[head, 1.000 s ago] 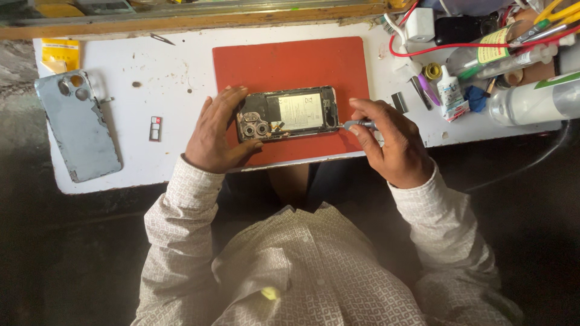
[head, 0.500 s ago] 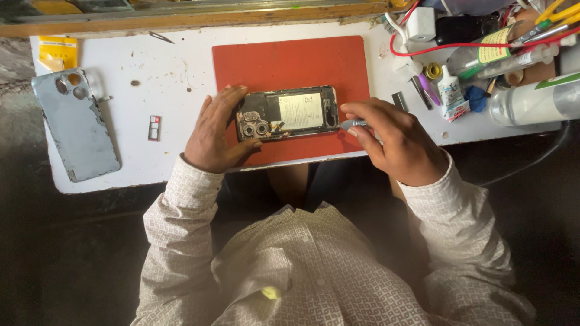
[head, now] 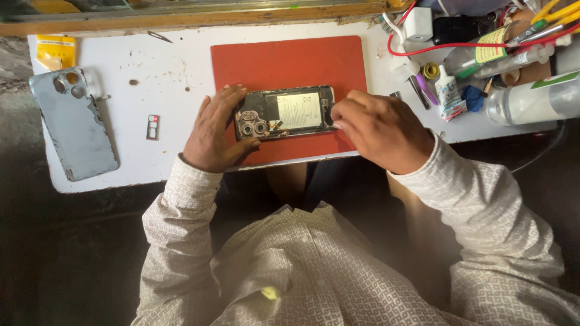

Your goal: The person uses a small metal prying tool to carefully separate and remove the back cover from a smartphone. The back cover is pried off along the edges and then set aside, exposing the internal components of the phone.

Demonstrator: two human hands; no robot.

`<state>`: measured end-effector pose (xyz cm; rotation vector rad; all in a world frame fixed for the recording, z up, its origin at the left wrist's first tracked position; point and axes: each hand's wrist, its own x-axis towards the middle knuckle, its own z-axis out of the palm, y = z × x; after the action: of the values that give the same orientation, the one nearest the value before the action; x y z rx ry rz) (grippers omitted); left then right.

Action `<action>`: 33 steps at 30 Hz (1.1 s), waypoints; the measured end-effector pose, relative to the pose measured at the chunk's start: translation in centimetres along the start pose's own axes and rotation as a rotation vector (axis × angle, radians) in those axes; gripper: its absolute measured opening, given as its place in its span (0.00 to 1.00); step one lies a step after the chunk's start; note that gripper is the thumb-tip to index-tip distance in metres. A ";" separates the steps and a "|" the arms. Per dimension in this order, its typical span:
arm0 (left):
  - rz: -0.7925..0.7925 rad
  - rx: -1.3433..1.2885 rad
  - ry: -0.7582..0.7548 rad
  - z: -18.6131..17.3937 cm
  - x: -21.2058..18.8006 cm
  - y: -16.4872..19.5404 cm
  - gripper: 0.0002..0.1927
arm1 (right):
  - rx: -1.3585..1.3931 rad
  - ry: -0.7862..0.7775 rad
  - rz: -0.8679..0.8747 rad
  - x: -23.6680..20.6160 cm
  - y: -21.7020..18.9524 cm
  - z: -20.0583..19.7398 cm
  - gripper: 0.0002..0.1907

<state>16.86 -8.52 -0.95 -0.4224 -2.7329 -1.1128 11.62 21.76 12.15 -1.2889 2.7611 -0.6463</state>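
An opened phone (head: pixel 284 113) lies face down on a red mat (head: pixel 290 63), its battery and camera lenses showing. My left hand (head: pixel 214 130) grips its left end, beside the cameras. My right hand (head: pixel 380 130) is closed at the phone's right end, fingertips pinched against the edge. Any tool in it is hidden by the fingers. The phone's grey back cover (head: pixel 75 130) lies apart at the table's left end.
A small card tray (head: pixel 153 127) lies on the white table (head: pixel 151 72) between cover and mat. At the right stand bottles (head: pixel 531 99), a glue tube (head: pixel 447 90), red cables (head: pixel 459 43), a white charger (head: pixel 417 23) and tweezers. A yellow packet (head: pixel 55 49) sits far left.
My right hand has moved left, up to the phone's right end, and the thin metal tool seen in it earlier is now hidden. My left hand has stayed put.
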 end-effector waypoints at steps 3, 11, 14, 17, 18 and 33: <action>0.003 0.030 -0.004 0.2 0.1 -0.2 0.49 | 0.071 -0.048 -0.006 -0.1 0.3 -0.3 0.03; -0.022 0.046 -0.011 0.2 0.0 0.3 0.47 | -0.093 -0.050 0.151 0.1 0.0 0.6 0.13; -0.021 0.046 -0.009 0.1 0.0 0.4 0.47 | -0.028 0.051 0.040 0.3 0.1 0.6 0.06; -0.020 0.048 -0.011 0.1 -0.1 0.3 0.47 | 0.121 0.033 -0.042 0.2 0.5 -0.1 0.06; -0.021 0.048 -0.009 0.1 -0.1 0.3 0.47 | 0.151 0.025 -0.076 0.1 0.5 -0.2 0.06; -0.079 0.071 0.020 0.8 -0.8 1.0 0.48 | -0.054 0.008 0.134 -0.5 0.5 0.1 0.11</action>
<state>17.89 -7.44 -1.07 -0.2941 -2.7841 -1.0277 11.56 22.36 11.80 -1.1002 2.8588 -0.5725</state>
